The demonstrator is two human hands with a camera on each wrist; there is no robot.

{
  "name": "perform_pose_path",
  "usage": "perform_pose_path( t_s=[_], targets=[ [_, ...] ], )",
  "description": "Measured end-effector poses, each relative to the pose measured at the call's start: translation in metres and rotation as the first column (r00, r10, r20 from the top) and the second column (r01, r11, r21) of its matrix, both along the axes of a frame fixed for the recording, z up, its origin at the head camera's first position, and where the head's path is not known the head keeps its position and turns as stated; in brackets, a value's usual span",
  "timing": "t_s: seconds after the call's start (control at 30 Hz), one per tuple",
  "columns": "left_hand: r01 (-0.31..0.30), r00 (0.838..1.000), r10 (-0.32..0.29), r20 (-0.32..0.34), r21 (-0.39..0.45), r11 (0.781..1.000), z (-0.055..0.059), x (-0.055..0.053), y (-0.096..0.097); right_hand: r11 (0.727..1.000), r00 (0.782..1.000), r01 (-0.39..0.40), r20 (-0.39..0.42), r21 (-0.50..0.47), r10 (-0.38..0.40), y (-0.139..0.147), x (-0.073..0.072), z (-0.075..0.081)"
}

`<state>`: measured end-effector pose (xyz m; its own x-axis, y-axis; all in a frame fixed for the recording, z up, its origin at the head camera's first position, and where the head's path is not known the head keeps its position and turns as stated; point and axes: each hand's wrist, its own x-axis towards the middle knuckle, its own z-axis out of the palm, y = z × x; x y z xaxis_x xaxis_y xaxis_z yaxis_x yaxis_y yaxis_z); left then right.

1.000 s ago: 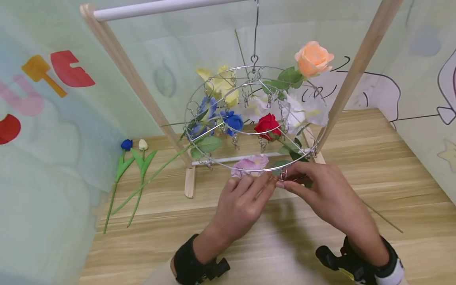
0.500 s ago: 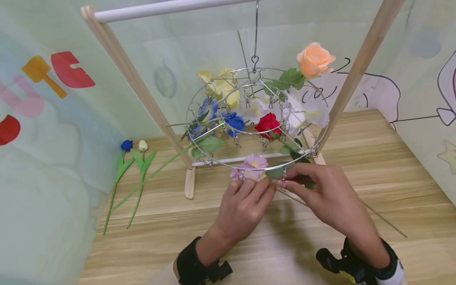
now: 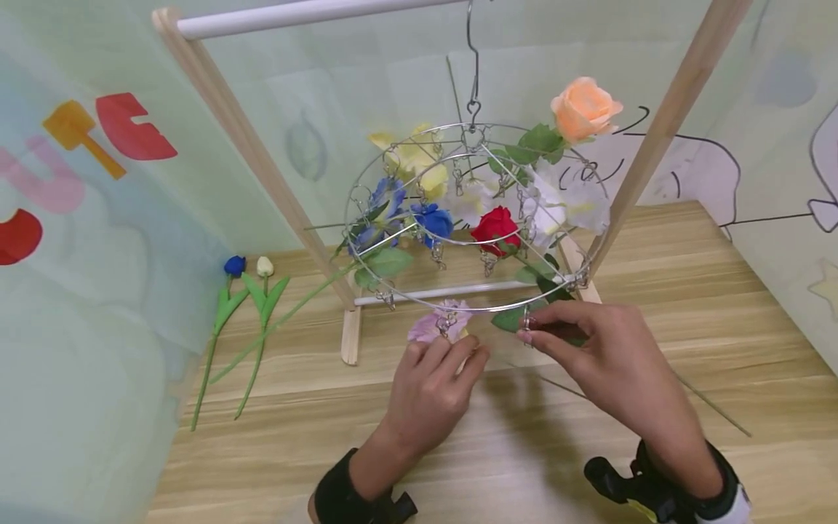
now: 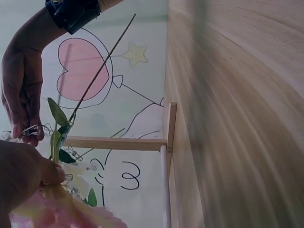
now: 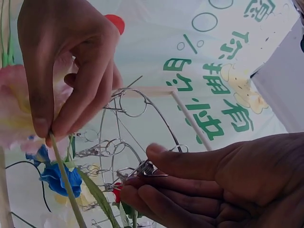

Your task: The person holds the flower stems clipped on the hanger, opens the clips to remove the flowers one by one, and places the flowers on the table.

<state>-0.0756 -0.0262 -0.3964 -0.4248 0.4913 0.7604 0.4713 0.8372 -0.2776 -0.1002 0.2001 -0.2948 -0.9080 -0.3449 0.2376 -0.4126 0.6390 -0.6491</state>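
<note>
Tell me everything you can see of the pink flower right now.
The pink flower looks artificial, like fabric: ruffled pink-lilac petals with yellow toward the base and a thin green stem. The left hand pinches the stem just under the petals, which face left, stem running right. In the head view it shows below the front rim of the wire hanger, partly behind a hanging clip; whether they touch is unclear.

Pale printed walls (image 3: pixel 366 80) around our wood-grain table (image 3: pixel 687 306)
We see a red letter (image 3: pixel 134 127) at left, a star (image 3: pixel 828 287) at right, a pink heart (image 4: pixel 78 78), green characters (image 5: pixel 207 127), and a soft shadow (image 3: pixel 530 415) across the wood.
</note>
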Motion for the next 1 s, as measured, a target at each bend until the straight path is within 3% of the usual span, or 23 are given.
perform_pose_path(
  t_s=[0.2,0.63,1.0],
  targets=[
    [-0.014,1.0,0.014,-0.001,0.042,0.999,-0.006,0.003,-0.009,1.0,0.999,0.003,0.039,0.03,-0.004,0.0,0.0,0.001],
    [-0.01,1.0,0.008,0.026,0.083,0.996,-0.016,0.011,-0.029,0.999,0.999,0.04,0.005,-0.007,-0.04,0.001,0.001,0.0],
    [-0.05,0.996,0.04,0.084,0.121,0.991,-0.022,0.018,-0.056,0.999,0.999,0.044,-0.026,0.012,-0.044,0.002,0.002,0.0]
  ],
)
